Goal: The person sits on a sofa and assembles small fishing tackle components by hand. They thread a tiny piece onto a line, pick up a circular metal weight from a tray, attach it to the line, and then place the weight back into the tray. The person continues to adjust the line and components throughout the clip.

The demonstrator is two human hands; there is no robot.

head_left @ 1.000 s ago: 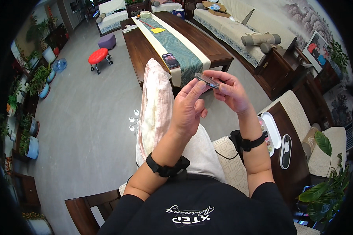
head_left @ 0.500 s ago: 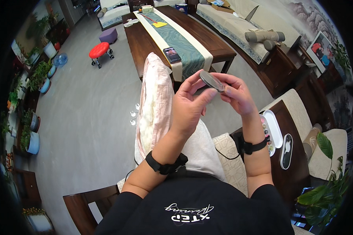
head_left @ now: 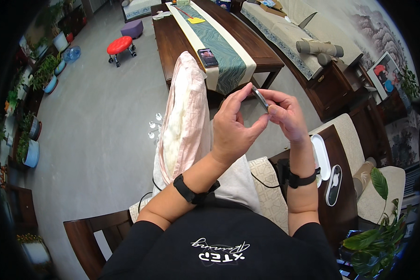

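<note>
Dark metal: I see a thin dark flat strip [head_left: 260, 99] pinched between both hands, raised above my lap.
Left hand [head_left: 235, 126]: fingertips grasping it.
Right hand [head_left: 284, 116]: clamped on it too.
Left — pink-striped pillow [head_left: 184, 116], near.

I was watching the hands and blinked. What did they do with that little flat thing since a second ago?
Both hands, left and right, kept hold of the small flat dark object and turned it: earlier its broad face showed, now it stands edge-on between the fingers. The pink pillow on the lap and the phone on the table stayed put.
</note>
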